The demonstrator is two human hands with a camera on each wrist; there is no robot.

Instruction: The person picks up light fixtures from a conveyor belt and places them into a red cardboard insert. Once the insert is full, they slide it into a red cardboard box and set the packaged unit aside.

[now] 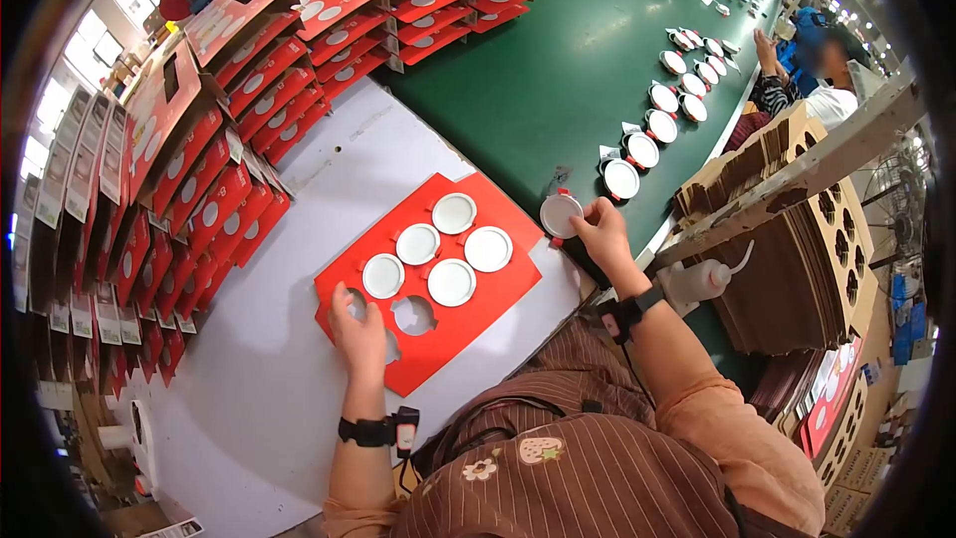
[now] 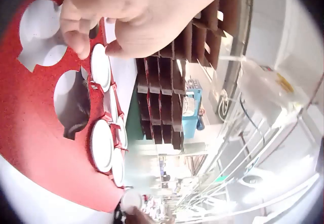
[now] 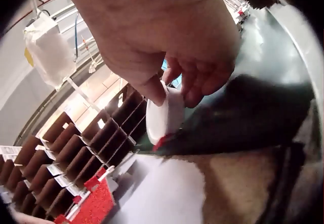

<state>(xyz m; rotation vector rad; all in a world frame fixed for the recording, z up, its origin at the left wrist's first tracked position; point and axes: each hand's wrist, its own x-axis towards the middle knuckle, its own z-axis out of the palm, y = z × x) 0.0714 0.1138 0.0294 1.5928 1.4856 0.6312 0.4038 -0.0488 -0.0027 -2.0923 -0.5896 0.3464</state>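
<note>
A red card panel [image 1: 428, 334] with round cut-outs lies on the white tabletop. Several white round downlights [image 1: 451, 282] sit in its holes, while bare cut-outs [image 1: 413, 316] show at the near left end. My left hand [image 1: 360, 339] is over that end, its fingertips by a cut-out; in the left wrist view, thumb and fingers stand apart with nothing between them. My right hand [image 1: 604, 237] pinches another white downlight [image 3: 164, 115] by its rim between thumb and fingers, right of the panel. A red clip [image 3: 161, 143] sticks out at this downlight's lower side.
More downlights [image 1: 642, 149] stand in rows along the green table [image 1: 498, 90]. Stacked red cards [image 1: 189, 179] rise at the left and back. At the right are a squeeze bottle [image 1: 697, 282], a metal rail [image 1: 777, 174] and piled cardboard [image 1: 787, 279]. Another person [image 1: 832, 70] sits beyond.
</note>
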